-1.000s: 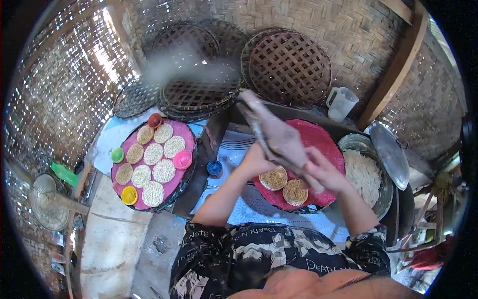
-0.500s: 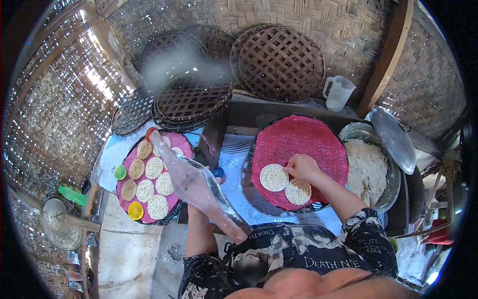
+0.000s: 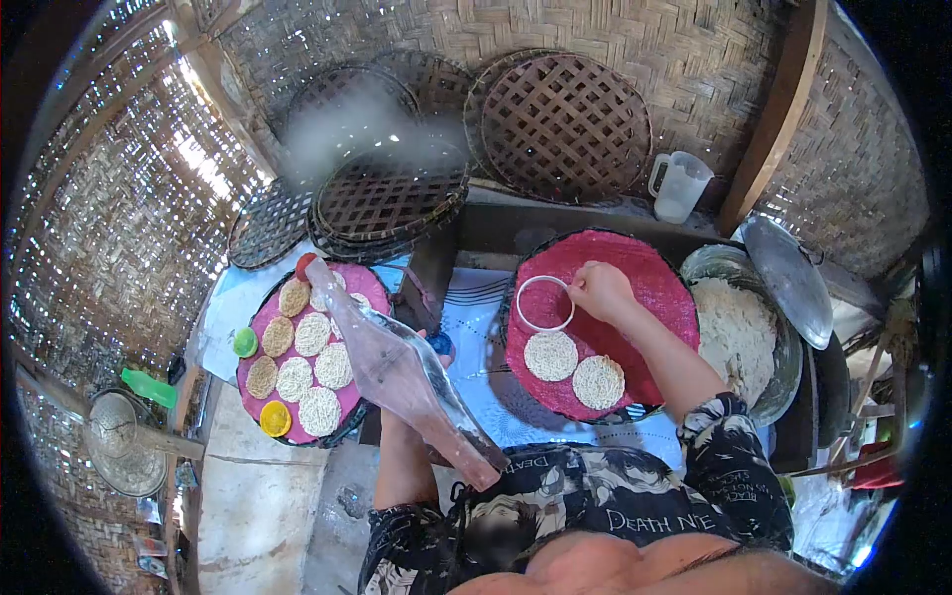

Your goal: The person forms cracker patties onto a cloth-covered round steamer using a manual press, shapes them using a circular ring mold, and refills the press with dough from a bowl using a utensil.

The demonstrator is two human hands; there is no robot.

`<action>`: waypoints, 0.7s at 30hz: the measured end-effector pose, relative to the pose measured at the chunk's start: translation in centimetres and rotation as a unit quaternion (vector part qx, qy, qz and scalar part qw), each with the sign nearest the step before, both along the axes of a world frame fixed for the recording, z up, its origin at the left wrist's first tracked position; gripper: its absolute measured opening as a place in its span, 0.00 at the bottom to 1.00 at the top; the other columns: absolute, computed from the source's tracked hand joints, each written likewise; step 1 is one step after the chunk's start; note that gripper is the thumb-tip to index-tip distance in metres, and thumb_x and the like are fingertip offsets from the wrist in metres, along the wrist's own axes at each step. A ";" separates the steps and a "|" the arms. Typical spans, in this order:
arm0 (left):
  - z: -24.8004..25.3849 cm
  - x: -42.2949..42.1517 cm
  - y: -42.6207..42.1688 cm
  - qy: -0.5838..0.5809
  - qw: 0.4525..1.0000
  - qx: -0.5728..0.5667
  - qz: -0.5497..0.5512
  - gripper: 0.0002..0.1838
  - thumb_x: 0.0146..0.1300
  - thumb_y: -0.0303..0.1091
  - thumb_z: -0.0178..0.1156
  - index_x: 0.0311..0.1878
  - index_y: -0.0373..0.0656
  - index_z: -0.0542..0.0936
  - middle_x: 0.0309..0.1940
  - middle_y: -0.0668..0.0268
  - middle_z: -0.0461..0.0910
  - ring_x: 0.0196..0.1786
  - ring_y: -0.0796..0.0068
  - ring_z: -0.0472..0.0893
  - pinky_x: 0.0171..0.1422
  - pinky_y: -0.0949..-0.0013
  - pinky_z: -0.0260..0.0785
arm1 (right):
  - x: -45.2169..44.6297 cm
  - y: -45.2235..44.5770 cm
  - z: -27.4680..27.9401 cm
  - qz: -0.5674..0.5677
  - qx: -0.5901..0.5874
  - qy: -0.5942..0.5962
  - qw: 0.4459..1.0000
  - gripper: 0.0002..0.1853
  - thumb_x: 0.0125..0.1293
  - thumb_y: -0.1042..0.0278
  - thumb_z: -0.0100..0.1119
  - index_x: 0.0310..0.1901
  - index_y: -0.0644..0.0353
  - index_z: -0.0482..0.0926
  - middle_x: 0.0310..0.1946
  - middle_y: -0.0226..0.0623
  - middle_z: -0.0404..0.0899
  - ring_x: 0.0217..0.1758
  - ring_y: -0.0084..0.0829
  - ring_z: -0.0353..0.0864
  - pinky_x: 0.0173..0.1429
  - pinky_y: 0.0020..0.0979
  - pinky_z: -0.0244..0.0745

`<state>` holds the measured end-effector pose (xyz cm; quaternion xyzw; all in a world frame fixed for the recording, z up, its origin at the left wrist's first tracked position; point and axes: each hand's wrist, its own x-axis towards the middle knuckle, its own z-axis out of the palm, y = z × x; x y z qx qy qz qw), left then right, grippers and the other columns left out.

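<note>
My right hand (image 3: 602, 293) pinches the edge of a thin white ring (image 3: 522, 309) over the red cloth-covered round tray (image 3: 650, 273). Two pale round textured cakes (image 3: 550, 356) lie on that tray, just below the ring. My left hand (image 3: 443, 353) is mostly hidden under a long, wide-bellied wooden tool (image 3: 382, 365) with a clear plastic sheet on it, and holds it tilted over the edge of the left tray. Beside those fingers is a small blue object (image 3: 436, 341). The pink left tray (image 3: 342, 399) bears several pale and brown round cakes (image 3: 319, 411).
A basin of pale dough (image 3: 734, 332) stands at the right, with a metal lid (image 3: 788, 283) leaning by it. Behind are woven trays (image 3: 565, 124) and a clear jug (image 3: 681, 186). Green (image 3: 245, 343) and yellow (image 3: 275, 418) lids lie on the left tray.
The long tool has swung from the right tray to the left one. My right hand has let go of it and lifted the ring off a pale cake, moving slightly up the tray.
</note>
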<state>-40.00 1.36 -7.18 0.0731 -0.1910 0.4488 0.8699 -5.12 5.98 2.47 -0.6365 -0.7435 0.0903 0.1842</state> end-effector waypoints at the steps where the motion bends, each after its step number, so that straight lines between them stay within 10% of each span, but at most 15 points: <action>1: 2.6 0.7 -1.2 0.029 0.999 -0.003 0.019 0.29 0.65 0.52 0.40 0.63 0.43 0.62 0.52 0.44 0.71 0.54 0.40 0.71 0.54 0.41 0.66 | -0.1 0.7 -0.5 -0.010 -0.003 -0.005 1.000 0.10 0.50 0.60 0.56 0.25 0.57 0.80 0.31 0.42 0.78 0.39 0.43 0.78 0.45 0.41 0.73; 11: 2.6 -0.1 -1.1 0.236 0.945 0.069 0.215 0.28 0.65 0.46 0.45 0.60 0.32 0.63 0.41 0.55 0.75 0.43 0.54 0.74 0.53 0.50 0.68 | -0.5 1.4 -1.2 -0.029 -0.092 -0.045 0.994 0.13 0.53 0.55 0.58 0.30 0.55 0.82 0.37 0.40 0.78 0.43 0.41 0.78 0.47 0.40 0.74; 17: 5.9 3.7 -1.4 0.672 0.522 0.150 0.504 0.19 0.51 0.37 0.64 0.45 0.39 0.75 0.39 0.64 0.79 0.43 0.64 0.78 0.51 0.64 0.70 | -1.3 -1.6 2.0 0.010 0.077 0.013 0.997 0.17 0.56 0.51 0.57 0.35 0.57 0.81 0.34 0.41 0.77 0.40 0.41 0.78 0.48 0.36 0.73; 18: 9.0 5.2 -1.8 0.678 0.500 0.149 0.518 0.19 0.50 0.37 0.64 0.45 0.39 0.75 0.38 0.63 0.79 0.43 0.63 0.78 0.50 0.64 0.70 | -2.2 -2.8 2.9 0.043 0.036 0.115 0.992 0.19 0.58 0.49 0.56 0.38 0.57 0.80 0.33 0.40 0.78 0.40 0.38 0.78 0.47 0.35 0.73; 19: 10.3 5.6 -1.4 0.735 0.308 0.271 0.539 0.19 0.48 0.39 0.65 0.42 0.40 0.77 0.37 0.60 0.80 0.45 0.60 0.78 0.51 0.62 0.69 | -3.2 -4.0 3.2 0.077 -0.004 0.216 0.973 0.21 0.59 0.47 0.54 0.42 0.58 0.79 0.33 0.39 0.78 0.39 0.36 0.78 0.46 0.34 0.73; 21: 10.5 8.0 -0.2 0.754 0.221 0.249 0.566 0.20 0.41 0.41 0.67 0.39 0.43 0.79 0.35 0.59 0.80 0.45 0.60 0.78 0.57 0.59 0.65 | -4.5 -6.3 3.2 0.159 -0.263 0.467 0.829 0.32 0.64 0.36 0.37 0.46 0.60 0.75 0.29 0.37 0.77 0.35 0.27 0.78 0.41 0.28 0.73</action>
